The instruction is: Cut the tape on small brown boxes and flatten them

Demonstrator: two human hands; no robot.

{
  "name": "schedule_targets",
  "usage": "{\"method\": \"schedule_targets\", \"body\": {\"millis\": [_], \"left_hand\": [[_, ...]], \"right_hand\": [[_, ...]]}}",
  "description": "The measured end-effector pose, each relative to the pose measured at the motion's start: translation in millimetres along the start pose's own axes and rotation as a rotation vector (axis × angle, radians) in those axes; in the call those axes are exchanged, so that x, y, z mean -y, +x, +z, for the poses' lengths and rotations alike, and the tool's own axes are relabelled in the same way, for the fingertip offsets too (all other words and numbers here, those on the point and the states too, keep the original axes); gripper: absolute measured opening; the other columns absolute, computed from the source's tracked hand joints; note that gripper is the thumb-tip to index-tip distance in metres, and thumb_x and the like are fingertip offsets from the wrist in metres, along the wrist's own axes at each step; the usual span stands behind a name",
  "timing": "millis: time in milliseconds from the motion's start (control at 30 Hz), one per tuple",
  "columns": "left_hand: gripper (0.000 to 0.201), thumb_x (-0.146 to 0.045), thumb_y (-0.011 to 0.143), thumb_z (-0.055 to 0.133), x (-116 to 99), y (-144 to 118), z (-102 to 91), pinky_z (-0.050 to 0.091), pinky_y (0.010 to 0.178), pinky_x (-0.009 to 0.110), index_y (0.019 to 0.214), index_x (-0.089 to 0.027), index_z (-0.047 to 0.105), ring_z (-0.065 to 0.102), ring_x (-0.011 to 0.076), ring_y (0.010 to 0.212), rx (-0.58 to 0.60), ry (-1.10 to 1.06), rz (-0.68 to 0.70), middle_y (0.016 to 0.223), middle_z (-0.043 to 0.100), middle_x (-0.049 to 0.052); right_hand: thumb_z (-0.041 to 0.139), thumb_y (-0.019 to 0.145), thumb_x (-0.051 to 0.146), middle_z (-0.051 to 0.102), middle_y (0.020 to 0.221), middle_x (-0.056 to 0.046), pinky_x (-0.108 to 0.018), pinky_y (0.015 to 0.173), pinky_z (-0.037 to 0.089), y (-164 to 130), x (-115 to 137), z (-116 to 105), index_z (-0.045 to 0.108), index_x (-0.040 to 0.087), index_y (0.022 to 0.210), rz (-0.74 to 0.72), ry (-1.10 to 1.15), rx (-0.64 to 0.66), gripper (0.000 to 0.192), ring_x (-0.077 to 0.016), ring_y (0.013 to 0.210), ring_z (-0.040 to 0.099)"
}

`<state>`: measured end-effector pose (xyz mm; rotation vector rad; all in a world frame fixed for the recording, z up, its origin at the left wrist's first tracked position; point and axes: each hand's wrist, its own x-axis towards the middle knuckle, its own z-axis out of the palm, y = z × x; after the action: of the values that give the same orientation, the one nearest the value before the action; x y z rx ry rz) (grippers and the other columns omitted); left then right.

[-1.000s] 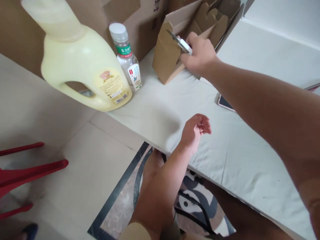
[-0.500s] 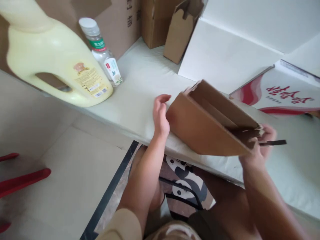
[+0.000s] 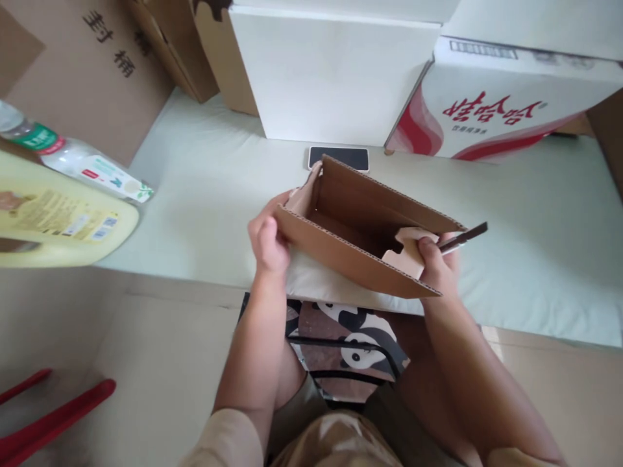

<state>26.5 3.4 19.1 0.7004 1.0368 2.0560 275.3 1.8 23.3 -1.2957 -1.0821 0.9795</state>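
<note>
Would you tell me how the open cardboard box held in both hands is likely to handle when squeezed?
The cardboard box is corrugated with thin walls, so probably light and fairly stiff. Its flaps are unsealed, so it may skew or fold flat between the left hand and right hand.

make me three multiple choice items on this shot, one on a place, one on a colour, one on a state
1. Where does the phone lie?
A. beyond the cardboard box
B. inside it
C. on the floor

2. What colour is the big jug?
A. blue
B. pale yellow
C. black

3. How is the cardboard box held?
A. by the left hand alone
B. untouched
C. by both hands, top open

Key: 1 A, it lies on the table before the white carton. 2 B, its body is cream-yellow. 3 C, the right hand grips the other end, with a dark tool.
</note>
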Motion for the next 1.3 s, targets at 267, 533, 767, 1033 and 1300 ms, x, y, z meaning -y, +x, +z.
{"method": "schedule_targets", "body": {"millis": [267, 533, 767, 1033, 1300], "left_hand": [[0.054, -0.065, 0.093, 0.051, 11, 3, 8.1, 0.049, 0.109, 0.047, 0.068, -0.023, 0.074, 0.071, 0.025, 0.102, 0.266, 0.299, 0.354, 0.08, 0.07, 0.005], [0.043, -0.062, 0.086, 0.065, 18, 3, 6.0, 0.055, 0.089, 0.039, 0.088, -0.02, 0.076, 0.07, 0.0236, 0.094, 0.193, 0.349, 0.265, 0.092, 0.073, 0.006], [0.052, -0.055, 0.081, 0.075, 7, 12, -4.7, 0.042, 0.116, 0.047, 0.126, -0.031, 0.069, 0.057, 0.0299, 0.134, 0.373, 0.369, 0.129, 0.136, 0.066, 0.004], [0.029, -0.041, 0.086, 0.062, 3, 9, -7.6, 0.041, 0.117, 0.045, 0.105, -0.028, 0.081, 0.061, 0.0284, 0.128, 0.389, 0.423, 0.158, 0.127, 0.073, 0.001], [0.03, -0.038, 0.08, 0.059, -5, 19, -14.1, 0.048, 0.105, 0.042, 0.098, -0.023, 0.079, 0.066, 0.027, 0.114, 0.181, 0.255, 0.021, 0.112, 0.075, 0.005]], "right_hand": [[0.068, 0.087, 0.049, 0.07, 0.089, 0.0, -0.035, 0.078, 0.056, 7, -20, -14, 0.064, 0.026, 0.093, -0.094, 0.086, 0.123, 0.025, -0.0195, 0.084, 0.068], [0.068, 0.091, 0.046, 0.067, 0.122, -0.003, -0.047, 0.112, 0.045, 4, -24, -14, 0.064, 0.034, 0.11, -0.246, 0.217, 0.194, 0.024, -0.0248, 0.125, 0.06], [0.058, 0.088, 0.064, 0.067, 0.113, -0.006, -0.048, 0.102, 0.048, 7, -29, -17, 0.066, 0.03, 0.103, -0.264, 0.222, 0.16, 0.038, -0.0286, 0.116, 0.063], [0.064, 0.086, 0.053, 0.061, 0.099, -0.003, -0.038, 0.079, 0.051, 6, -23, -17, 0.065, 0.032, 0.111, -0.205, 0.16, 0.131, 0.032, -0.0216, 0.091, 0.06], [0.064, 0.086, 0.059, 0.061, 0.089, 0.0, -0.026, 0.048, 0.035, 7, -20, -15, 0.065, 0.029, 0.107, -0.061, 0.183, 0.176, 0.036, -0.01, 0.055, 0.043]]}}
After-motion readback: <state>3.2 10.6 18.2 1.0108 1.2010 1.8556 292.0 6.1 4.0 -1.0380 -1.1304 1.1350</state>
